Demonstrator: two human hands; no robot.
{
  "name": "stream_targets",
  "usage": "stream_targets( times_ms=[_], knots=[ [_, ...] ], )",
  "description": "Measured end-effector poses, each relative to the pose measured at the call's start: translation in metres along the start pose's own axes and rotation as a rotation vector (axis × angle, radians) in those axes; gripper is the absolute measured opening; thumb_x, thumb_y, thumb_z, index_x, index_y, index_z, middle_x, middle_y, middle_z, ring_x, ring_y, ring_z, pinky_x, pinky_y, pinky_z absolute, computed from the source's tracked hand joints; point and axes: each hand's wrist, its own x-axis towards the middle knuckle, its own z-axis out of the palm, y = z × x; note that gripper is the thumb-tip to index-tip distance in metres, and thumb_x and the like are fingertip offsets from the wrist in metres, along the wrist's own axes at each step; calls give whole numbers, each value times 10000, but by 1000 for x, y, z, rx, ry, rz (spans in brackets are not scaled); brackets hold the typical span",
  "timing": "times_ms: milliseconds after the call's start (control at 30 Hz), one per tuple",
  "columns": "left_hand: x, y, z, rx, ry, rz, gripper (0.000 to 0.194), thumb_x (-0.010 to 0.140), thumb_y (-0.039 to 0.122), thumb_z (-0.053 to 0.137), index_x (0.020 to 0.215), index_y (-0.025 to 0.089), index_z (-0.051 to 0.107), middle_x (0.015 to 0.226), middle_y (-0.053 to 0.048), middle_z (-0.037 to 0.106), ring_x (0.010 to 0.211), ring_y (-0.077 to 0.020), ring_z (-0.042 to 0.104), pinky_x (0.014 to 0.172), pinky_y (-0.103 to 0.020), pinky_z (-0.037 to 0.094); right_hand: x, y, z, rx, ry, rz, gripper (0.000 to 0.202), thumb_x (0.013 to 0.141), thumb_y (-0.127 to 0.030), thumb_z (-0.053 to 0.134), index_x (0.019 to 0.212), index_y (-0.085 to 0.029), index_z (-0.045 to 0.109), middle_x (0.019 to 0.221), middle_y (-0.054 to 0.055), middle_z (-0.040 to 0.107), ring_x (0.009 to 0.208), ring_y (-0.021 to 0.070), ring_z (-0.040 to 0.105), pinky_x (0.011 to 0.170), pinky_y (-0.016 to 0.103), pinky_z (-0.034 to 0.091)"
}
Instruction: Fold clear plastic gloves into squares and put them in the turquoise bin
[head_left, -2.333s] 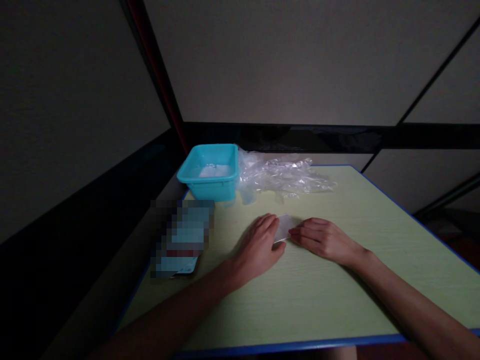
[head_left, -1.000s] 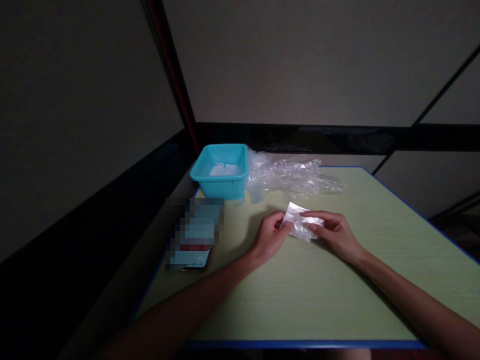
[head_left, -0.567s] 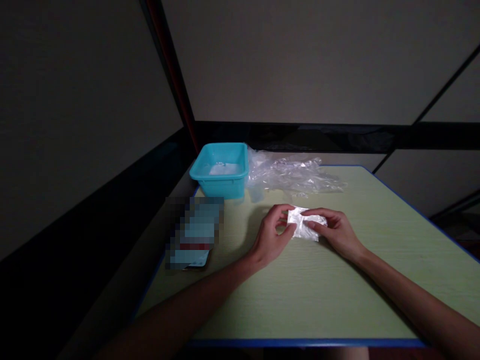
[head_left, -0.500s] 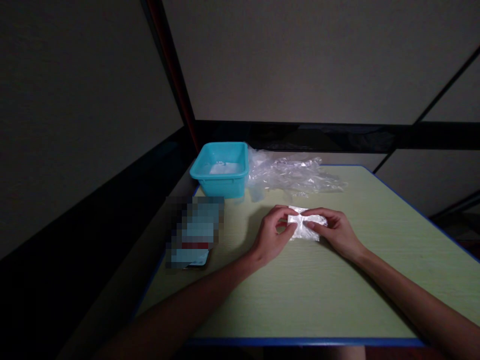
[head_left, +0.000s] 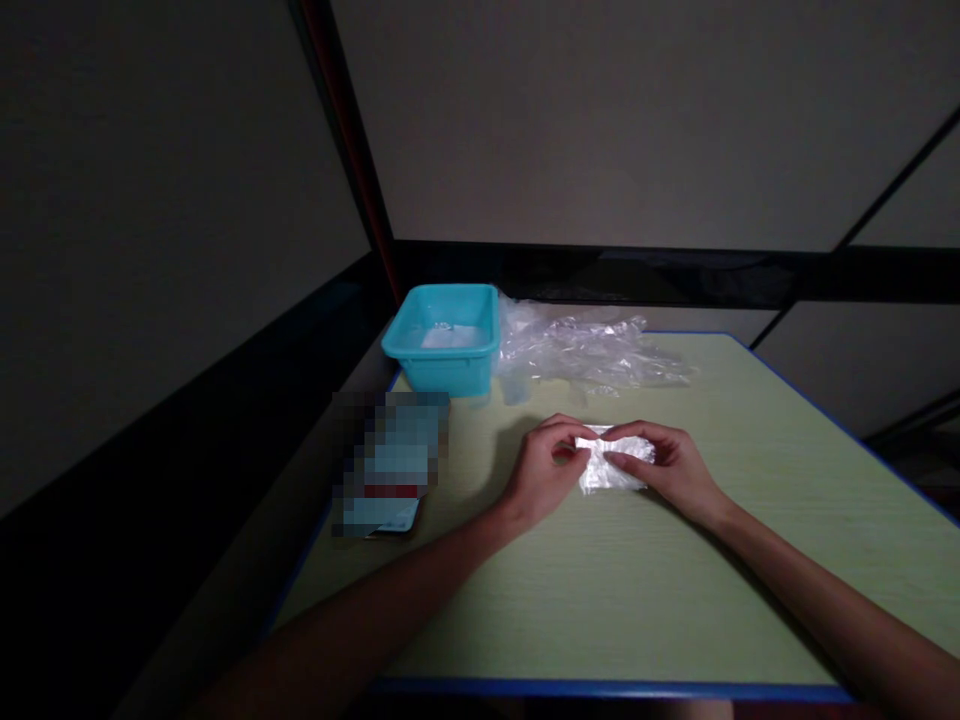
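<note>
A small shiny, clear plastic packet (head_left: 616, 473) lies over the middle of the table, between my two hands. My left hand (head_left: 546, 465) pinches its left edge between thumb and fingers. From the other side my right hand (head_left: 670, 468) pinches it too, thumb and fingertips meeting close to those of the left. Glare covers the packet's surface, and I cannot make out whether anything is inside.
A turquoise plastic basin (head_left: 450, 372) with whitish pieces in it stands at the table's back left. Crumpled clear plastic (head_left: 592, 350) spreads to its right. A blurred-out flat item (head_left: 397, 455) lies along the left edge of the pale green table (head_left: 600, 610).
The packet has tilted and shifted slightly toward me, its top edge lower than before. Both hands keep their pinch, with the fingertips a little closer together.
</note>
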Motion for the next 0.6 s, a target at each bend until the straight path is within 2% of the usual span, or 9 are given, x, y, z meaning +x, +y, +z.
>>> stream_targets(
  times_ms=[200, 367, 600],
  knots=[
    [1, 0, 0, -34, -3, -34, 228, 661, -41, 523, 768, 122, 641, 813, -25, 568, 704, -101, 558, 616, -198, 468, 0, 2, 0, -14, -10, -3, 162, 664, -296, 675, 798, -206, 668, 759, 25, 680, 631, 157, 592, 537, 262, 473],
    [1, 2, -1, -24, -4, -34, 228, 652, -27, 535, 786, 121, 646, 817, -27, 575, 665, -94, 545, 583, -194, 455, 0, 3, 0, -1, 4, -8, 174, 662, -304, 674, 806, -207, 668, 789, 33, 680, 678, 169, 600, 569, 278, 482],
    [0, -1, 1, -79, -29, -76, 286, 654, -24, 560, 896, 118, 617, 873, -42, 602, 732, -114, 586, 631, -204, 480, 1, 6, 0, 106, 24, 32, 203, 648, -282, 693, 831, -205, 652, 742, 17, 646, 577, 131, 547, 509, 254, 447]
  ],
)
